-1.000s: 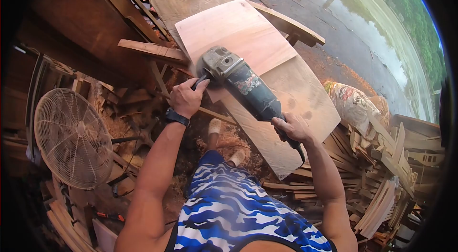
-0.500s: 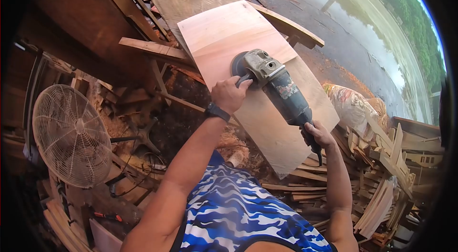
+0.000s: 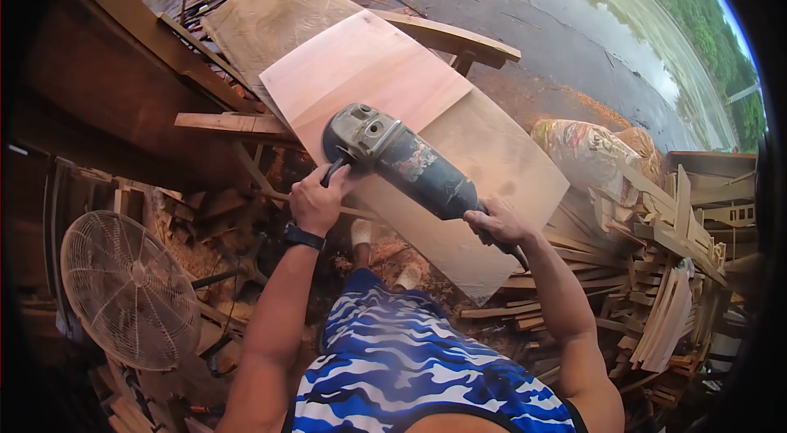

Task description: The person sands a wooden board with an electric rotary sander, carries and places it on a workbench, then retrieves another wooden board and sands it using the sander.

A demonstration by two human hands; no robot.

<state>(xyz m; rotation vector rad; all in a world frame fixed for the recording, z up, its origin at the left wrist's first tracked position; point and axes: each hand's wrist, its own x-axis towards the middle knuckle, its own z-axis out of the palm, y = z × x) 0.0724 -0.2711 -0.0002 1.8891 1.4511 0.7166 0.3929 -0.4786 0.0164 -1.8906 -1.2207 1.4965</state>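
A dark angle grinder (image 3: 426,175) with a worn grey metal head lies across the near edge of a pinkish wooden panel (image 3: 369,64). Its round disc, mostly hidden under the head, is over the panel's near left edge. My left hand (image 3: 316,202) is closed around the black side handle. At the rear, my right hand (image 3: 500,222) wraps the grip, with the power cord trailing below it. The panel rests on a larger, dusty plywood sheet (image 3: 500,150).
Wooden beams (image 3: 234,123) support the sheet. A caged fan (image 3: 131,290) stands at left. Scrap wood (image 3: 656,294) is piled at right beside a stuffed sack (image 3: 582,154). Sawdust covers the ground near my feet, and wet pavement (image 3: 566,31) lies beyond.
The grinder has moved left toward the panel's near left edge, its body turned closer to level across the view. Both hands moved with it and kept their hold. The camera view has shifted too.
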